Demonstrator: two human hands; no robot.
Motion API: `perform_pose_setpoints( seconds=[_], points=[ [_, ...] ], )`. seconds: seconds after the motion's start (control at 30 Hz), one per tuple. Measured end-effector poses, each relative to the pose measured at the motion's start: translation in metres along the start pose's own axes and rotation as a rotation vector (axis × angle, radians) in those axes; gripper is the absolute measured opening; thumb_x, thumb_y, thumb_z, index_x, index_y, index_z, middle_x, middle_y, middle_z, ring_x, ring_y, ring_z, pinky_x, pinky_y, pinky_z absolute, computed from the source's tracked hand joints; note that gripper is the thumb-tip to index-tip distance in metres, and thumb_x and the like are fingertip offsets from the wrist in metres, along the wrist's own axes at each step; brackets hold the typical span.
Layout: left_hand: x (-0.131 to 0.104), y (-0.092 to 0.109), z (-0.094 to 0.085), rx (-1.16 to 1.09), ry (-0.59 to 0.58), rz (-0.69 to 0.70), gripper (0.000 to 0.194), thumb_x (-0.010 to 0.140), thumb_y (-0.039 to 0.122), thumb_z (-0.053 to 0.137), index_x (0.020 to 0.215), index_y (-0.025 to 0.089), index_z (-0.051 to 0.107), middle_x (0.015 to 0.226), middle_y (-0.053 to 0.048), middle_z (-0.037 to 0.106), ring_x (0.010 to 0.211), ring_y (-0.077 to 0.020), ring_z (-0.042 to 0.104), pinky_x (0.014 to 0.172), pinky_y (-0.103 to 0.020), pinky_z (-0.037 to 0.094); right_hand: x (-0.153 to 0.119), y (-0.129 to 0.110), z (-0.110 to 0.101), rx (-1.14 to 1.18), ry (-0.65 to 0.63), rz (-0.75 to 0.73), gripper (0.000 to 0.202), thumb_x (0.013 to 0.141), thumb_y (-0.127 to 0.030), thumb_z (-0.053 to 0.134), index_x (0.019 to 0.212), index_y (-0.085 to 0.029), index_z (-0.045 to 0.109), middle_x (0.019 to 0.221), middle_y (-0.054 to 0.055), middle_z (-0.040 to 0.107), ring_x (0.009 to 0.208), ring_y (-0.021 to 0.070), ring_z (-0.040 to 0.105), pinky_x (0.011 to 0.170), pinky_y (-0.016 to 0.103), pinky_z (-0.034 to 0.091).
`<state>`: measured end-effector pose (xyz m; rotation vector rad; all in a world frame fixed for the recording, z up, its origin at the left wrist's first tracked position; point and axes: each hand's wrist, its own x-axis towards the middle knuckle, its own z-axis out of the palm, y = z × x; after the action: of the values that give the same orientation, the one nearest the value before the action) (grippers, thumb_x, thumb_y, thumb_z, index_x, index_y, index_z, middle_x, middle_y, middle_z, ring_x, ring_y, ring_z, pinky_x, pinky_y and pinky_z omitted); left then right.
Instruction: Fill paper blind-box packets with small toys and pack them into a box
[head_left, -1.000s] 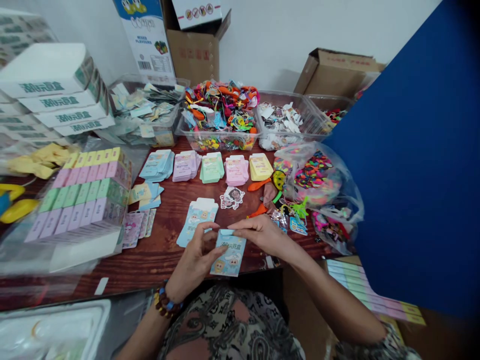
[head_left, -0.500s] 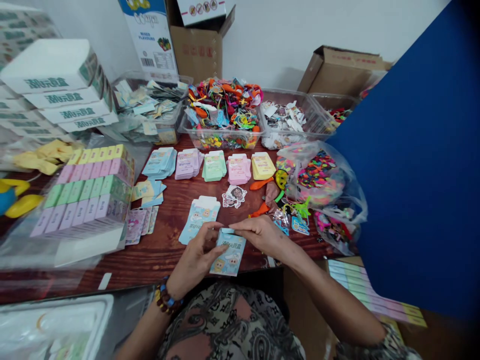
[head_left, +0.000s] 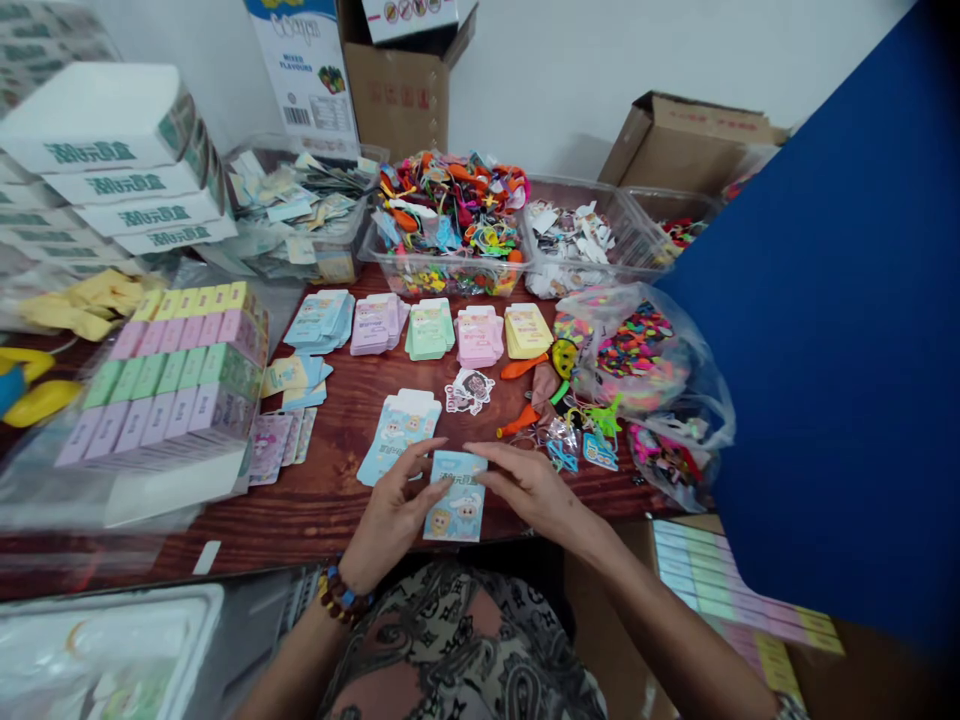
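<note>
A small light-blue printed box point(head_left: 455, 505) stands between my hands near the table's front edge, its top flap down. My left hand point(head_left: 396, 515) grips its left side, thumb across the front. At the upper right corner, my right hand point(head_left: 525, 487) holds the box between thumb and fingers. Just behind lies a flat blue carton point(head_left: 399, 436), unfolded. Stickers point(head_left: 469, 391) rest beyond it, with balloons point(head_left: 529, 415) and small trinkets point(head_left: 581, 442) to their right.
Stacks of folded cartons, such as the green one point(head_left: 430, 329), line the table's middle. Clear bins point(head_left: 450, 270) stand behind them. Finished coloured boxes point(head_left: 172, 375) sit at left, and a plastic bag point(head_left: 645, 350) at right. A blue panel point(head_left: 817, 330) bounds the right side.
The box's top flap, partly raised before, now lies closed. My right hand has shifted from over the flap to the box's upper right edge.
</note>
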<state>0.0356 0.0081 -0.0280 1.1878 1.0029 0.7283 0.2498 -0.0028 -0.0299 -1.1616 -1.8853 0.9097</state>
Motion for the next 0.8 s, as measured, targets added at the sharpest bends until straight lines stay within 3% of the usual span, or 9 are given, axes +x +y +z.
perform_pose_setpoints(
  seconds=[0.13, 0.2, 0.3, 0.37, 0.47, 0.6, 0.7, 0.8],
  points=[
    [0.004, -0.003, -0.003, 0.044, -0.041, 0.018, 0.042, 0.086, 0.035, 0.065, 0.126, 0.023, 0.056, 0.114, -0.005, 0.066, 0.099, -0.0187, 0.064, 0.083, -0.027, 0.054, -0.005, 0.006, 0.008, 0.094, 0.063, 0.003, 0.028, 0.093, -0.021, 0.059, 0.119, -0.025, 0.069, 0.116, 0.007, 0.071, 0.108, 0.0186, 0.066, 0.095, 0.034, 0.053],
    [0.004, -0.006, -0.004, 0.069, -0.039, 0.013, 0.037, 0.086, 0.036, 0.065, 0.120, 0.021, 0.059, 0.106, -0.004, 0.067, 0.093, -0.0182, 0.064, 0.080, -0.027, 0.054, -0.006, 0.008, 0.012, 0.154, 0.062, 0.008, 0.023, 0.093, -0.022, 0.061, 0.112, -0.025, 0.073, 0.112, 0.007, 0.072, 0.103, 0.0181, 0.067, 0.091, 0.032, 0.054],
    [0.001, -0.010, -0.009, 0.095, -0.052, -0.014, 0.032, 0.084, 0.038, 0.066, 0.110, 0.019, 0.062, 0.090, -0.002, 0.068, 0.081, -0.0173, 0.064, 0.073, -0.027, 0.054, -0.004, 0.011, 0.017, 0.259, 0.023, 0.045, 0.017, 0.091, -0.025, 0.063, 0.104, -0.023, 0.075, 0.106, 0.006, 0.072, 0.096, 0.0172, 0.068, 0.084, 0.030, 0.054],
    [-0.006, -0.012, -0.017, 0.085, -0.052, -0.044, 0.032, 0.082, 0.040, 0.067, 0.106, 0.019, 0.063, 0.089, -0.003, 0.069, 0.082, -0.0183, 0.065, 0.074, -0.028, 0.054, 0.003, 0.014, 0.022, 0.319, -0.057, 0.071, 0.015, 0.090, -0.026, 0.064, 0.101, -0.022, 0.074, 0.104, 0.006, 0.072, 0.096, 0.0171, 0.068, 0.084, 0.029, 0.053],
    [-0.020, -0.013, -0.040, 0.099, 0.143, -0.073, 0.043, 0.080, 0.046, 0.068, 0.113, 0.018, 0.061, 0.106, -0.007, 0.070, 0.092, -0.0222, 0.067, 0.079, -0.032, 0.056, 0.030, 0.018, 0.032, 0.301, -0.119, 0.130, 0.014, 0.091, -0.024, 0.062, 0.100, -0.021, 0.072, 0.102, 0.004, 0.071, 0.095, 0.0165, 0.067, 0.087, 0.030, 0.051],
    [-0.040, -0.020, -0.086, 0.246, 0.499, -0.081, 0.063, 0.082, 0.055, 0.061, 0.133, 0.019, 0.052, 0.120, -0.010, 0.066, 0.101, -0.0270, 0.066, 0.084, -0.038, 0.056, 0.084, 0.017, 0.054, -0.100, -0.092, 0.269, 0.018, 0.088, -0.029, 0.066, 0.103, -0.019, 0.066, 0.109, 0.006, 0.066, 0.097, 0.0200, 0.065, 0.087, 0.034, 0.050],
    [-0.047, -0.036, -0.116, 0.529, 0.627, -0.025, 0.061, 0.086, 0.056, 0.052, 0.134, 0.019, 0.053, 0.122, -0.011, 0.065, 0.109, -0.0296, 0.063, 0.096, -0.045, 0.051, 0.111, 0.012, 0.074, -0.427, -0.196, 0.410, 0.047, 0.078, -0.043, 0.075, 0.115, -0.018, 0.059, 0.124, 0.012, 0.056, 0.103, 0.0281, 0.064, 0.085, 0.041, 0.050],
    [-0.048, -0.053, -0.129, 0.819, 0.690, 0.091, 0.057, 0.090, 0.052, 0.042, 0.132, 0.016, 0.055, 0.121, -0.015, 0.062, 0.114, -0.0313, 0.059, 0.102, -0.050, 0.045, 0.118, 0.012, 0.087, -0.529, -0.215, 0.517, 0.061, 0.072, -0.046, 0.080, 0.119, -0.017, 0.054, 0.126, 0.014, 0.052, 0.099, 0.0292, 0.065, 0.078, 0.040, 0.050]
  ],
)
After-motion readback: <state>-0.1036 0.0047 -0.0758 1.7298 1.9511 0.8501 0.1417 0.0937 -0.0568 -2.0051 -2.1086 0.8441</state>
